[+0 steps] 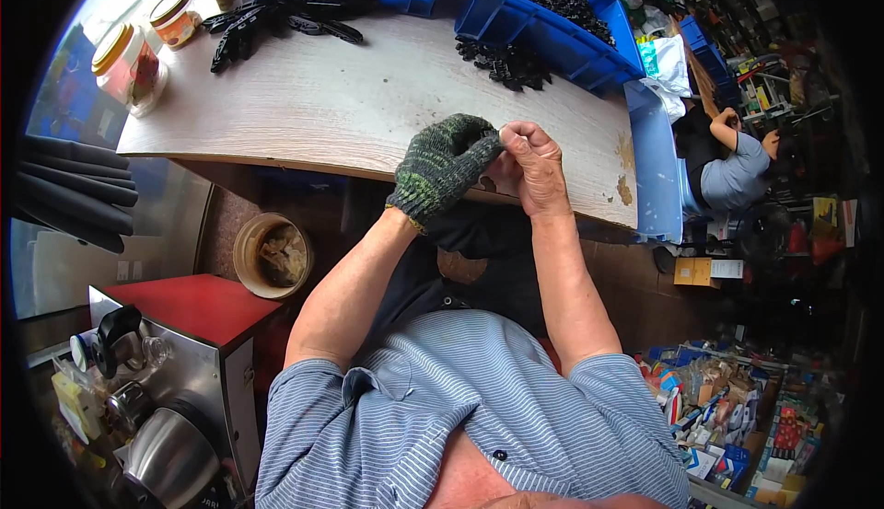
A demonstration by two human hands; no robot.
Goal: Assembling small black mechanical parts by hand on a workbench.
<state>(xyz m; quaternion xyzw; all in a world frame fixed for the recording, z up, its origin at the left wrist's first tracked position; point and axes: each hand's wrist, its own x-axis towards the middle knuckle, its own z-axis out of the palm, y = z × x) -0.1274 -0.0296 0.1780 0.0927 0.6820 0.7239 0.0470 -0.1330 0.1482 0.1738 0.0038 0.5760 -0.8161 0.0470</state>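
Green knit glove (442,164) half-seated on left hand (440,170), bare right hand (532,167) pinching its fingertip, grip clamped; black parts (505,63) wait untouched on tabletop (350,104).

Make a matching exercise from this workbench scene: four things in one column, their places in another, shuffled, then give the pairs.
Things
1. Dark knitted work glove
2. Blue plastic bin of black parts
3. Orange-lidded glass jars
4. Round tan bucket

Places
A. Table's far left edge
B. On the left hand
C. On the floor under the table
D. Table's far right side

Pairs: 1-B, 2-D, 3-A, 4-C
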